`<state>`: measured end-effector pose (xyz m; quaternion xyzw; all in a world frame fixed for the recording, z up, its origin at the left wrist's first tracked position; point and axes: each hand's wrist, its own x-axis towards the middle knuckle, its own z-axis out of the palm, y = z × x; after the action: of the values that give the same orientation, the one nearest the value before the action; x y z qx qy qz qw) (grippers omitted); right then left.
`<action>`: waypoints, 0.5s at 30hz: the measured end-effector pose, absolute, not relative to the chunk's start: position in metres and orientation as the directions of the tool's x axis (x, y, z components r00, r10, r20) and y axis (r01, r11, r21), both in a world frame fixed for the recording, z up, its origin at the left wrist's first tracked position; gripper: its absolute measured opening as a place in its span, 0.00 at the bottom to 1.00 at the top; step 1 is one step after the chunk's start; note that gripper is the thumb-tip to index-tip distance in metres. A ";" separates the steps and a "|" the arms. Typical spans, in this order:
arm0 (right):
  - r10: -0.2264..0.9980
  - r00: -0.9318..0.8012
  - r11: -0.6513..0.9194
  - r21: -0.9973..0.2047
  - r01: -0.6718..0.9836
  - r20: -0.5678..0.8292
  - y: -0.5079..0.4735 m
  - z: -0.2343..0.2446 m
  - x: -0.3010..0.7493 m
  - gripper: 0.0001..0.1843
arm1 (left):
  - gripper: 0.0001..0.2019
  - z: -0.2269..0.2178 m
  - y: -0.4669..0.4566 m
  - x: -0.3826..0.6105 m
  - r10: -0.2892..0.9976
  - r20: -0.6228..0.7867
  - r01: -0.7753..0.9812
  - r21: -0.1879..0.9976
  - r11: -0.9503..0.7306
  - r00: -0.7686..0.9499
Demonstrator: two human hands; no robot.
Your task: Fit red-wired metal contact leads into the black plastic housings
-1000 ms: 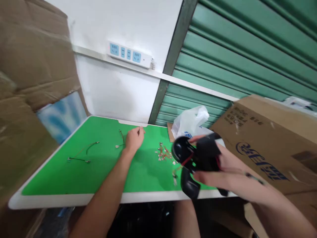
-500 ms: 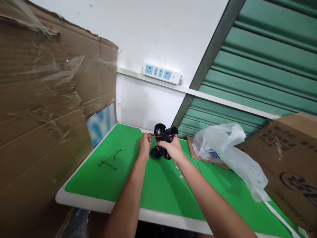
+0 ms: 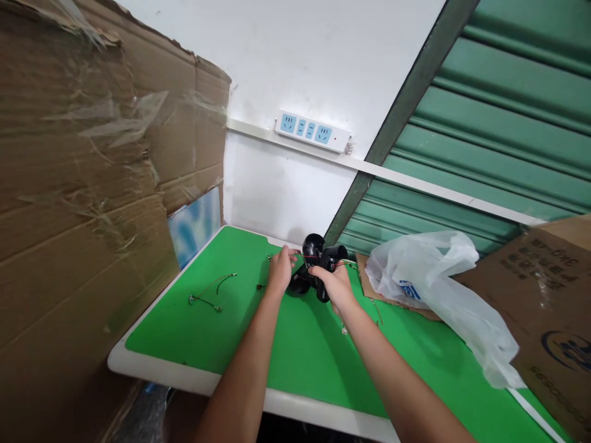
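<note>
My right hand [image 3: 333, 284] is closed around a glossy black plastic device [image 3: 314, 246] with rounded, curved shells, its thumb lying across the front. Thin red wires run over the device. At its left side, my left hand [image 3: 282, 267] pinches the end of a red wire [image 3: 298, 253] with fingers pressed together. Under the device, a dark rounded part [image 3: 299, 283] sits low, close to the table; whether it is attached I cannot tell. Thin wires with small connectors [image 3: 205, 300] lie on the green tabletop [image 3: 184, 332] to the left.
A large taped cardboard box [image 3: 83, 184] walls off the left. On the right, a white plastic bag [image 3: 420, 264] lies on flat cardboard, beside another printed box [image 3: 545, 307]. A power strip [image 3: 314, 130] is fixed to the wall behind, next to a green shutter [image 3: 489, 123].
The view has shifted, so the scene sits slightly further right. Both hands keep hold of the black device and its wire. Small dark bits on the table left of my left hand now show.
</note>
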<state>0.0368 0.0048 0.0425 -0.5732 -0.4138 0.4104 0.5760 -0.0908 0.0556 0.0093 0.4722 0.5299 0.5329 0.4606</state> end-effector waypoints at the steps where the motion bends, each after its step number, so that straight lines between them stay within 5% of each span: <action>1: 0.942 0.335 0.005 -1.000 0.002 0.006 0.005 0.041 0.038 0.27 | 0.24 0.010 0.053 -0.090 0.990 0.046 0.079 0.996 -0.035 -0.134; 6: 0.945 0.324 -0.017 -0.995 -0.100 -0.049 0.002 0.037 0.043 0.31 | 0.10 0.012 0.040 -0.087 0.972 0.203 0.397 0.907 -0.141 -0.119; 15: 0.904 0.349 -0.198 -0.965 -0.173 -0.248 -0.001 0.034 0.063 0.31 | 0.12 0.002 0.039 -0.086 0.979 0.204 0.554 0.817 -0.161 -0.016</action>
<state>0.0627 -0.0008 0.0345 -0.6042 -0.3021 0.4839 0.5564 -0.0857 0.0386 0.0023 0.6491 0.5905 0.3990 0.2660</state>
